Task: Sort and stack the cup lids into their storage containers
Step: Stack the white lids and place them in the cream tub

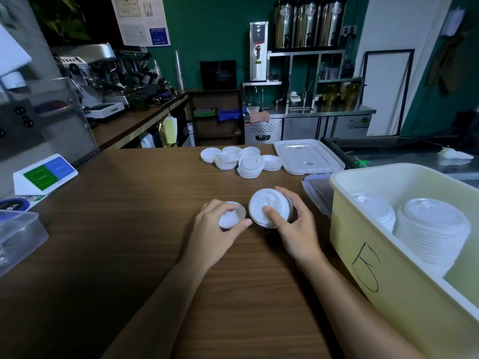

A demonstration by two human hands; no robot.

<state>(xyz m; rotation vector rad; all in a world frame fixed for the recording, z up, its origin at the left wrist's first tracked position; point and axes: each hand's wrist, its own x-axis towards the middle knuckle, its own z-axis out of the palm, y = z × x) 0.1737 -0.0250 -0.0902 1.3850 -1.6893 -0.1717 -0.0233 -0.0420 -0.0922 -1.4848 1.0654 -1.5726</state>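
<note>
Two hands work low over the near part of the counter [129, 229], close together. The left hand [215, 230] holds a single small lid [233, 214], with thumb and fingers curled round its rim. The right hand [298, 230] grips a short stack of lids [269, 207], tilted with its top face toward the camera, thumb on the face and fingers round the far edge. The step in hand appears to be comparing the single lid with the stack, or joining it on. Check first that the rims match: the single lid looks smaller, though the tilt may account for that. If they match, align the rims and press evenly until the lid seats, without forcing it. If not, set it apart for another container. Just right of the hands stands the yellow container [344, 224], marked by hand on its wall, holding a tall nested stack [432, 229] and a second stack [373, 211] beside it. Lower the held stack onto the one of its own kind, same face up. Farther out, near the counter's far edge, a loose pile of lids [243, 160] awaits sorting, next to a flat white container cover [308, 156].
</note>
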